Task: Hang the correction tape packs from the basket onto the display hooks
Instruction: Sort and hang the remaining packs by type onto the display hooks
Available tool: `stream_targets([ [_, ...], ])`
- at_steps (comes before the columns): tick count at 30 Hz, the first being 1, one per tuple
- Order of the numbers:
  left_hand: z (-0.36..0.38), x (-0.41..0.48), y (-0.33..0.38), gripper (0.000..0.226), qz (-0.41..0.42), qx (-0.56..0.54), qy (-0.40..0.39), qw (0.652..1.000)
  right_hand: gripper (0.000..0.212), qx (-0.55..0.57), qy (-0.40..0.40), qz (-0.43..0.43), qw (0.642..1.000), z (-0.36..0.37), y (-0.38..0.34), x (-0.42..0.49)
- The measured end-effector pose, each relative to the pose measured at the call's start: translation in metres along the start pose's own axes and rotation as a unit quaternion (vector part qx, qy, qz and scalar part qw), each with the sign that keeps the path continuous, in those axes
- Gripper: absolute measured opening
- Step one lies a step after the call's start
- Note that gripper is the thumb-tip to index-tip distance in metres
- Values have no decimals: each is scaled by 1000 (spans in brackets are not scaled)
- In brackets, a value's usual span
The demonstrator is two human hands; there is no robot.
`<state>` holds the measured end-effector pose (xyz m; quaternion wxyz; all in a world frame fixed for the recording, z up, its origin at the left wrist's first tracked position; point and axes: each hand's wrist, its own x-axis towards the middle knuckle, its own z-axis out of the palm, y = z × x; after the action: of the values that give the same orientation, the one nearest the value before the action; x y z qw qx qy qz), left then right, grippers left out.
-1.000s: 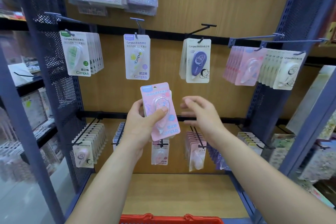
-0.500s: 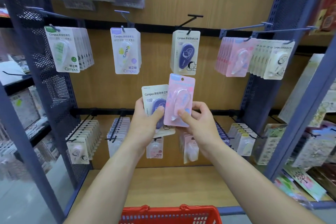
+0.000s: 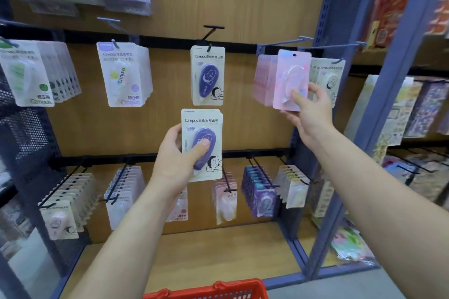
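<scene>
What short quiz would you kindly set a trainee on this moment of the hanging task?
1. True or false: the left hand holds a purple pack.
2. Fill in: the basket at the bottom edge is ___ in colour.
3. Where is the pink pack? A: in the basket. B: in the left hand. C: in the right hand, raised in front of the pink row.

Key: 1 true; 2 red; 3 C.
</scene>
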<state>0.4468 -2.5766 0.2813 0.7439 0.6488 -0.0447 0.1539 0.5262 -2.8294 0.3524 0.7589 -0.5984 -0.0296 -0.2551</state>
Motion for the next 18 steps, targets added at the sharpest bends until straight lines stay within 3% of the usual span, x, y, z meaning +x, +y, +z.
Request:
stream_targets([
  [18, 7, 9, -10, 45, -15, -23, -7, 1000, 33, -26, 28, -16, 999, 0, 2, 28],
])
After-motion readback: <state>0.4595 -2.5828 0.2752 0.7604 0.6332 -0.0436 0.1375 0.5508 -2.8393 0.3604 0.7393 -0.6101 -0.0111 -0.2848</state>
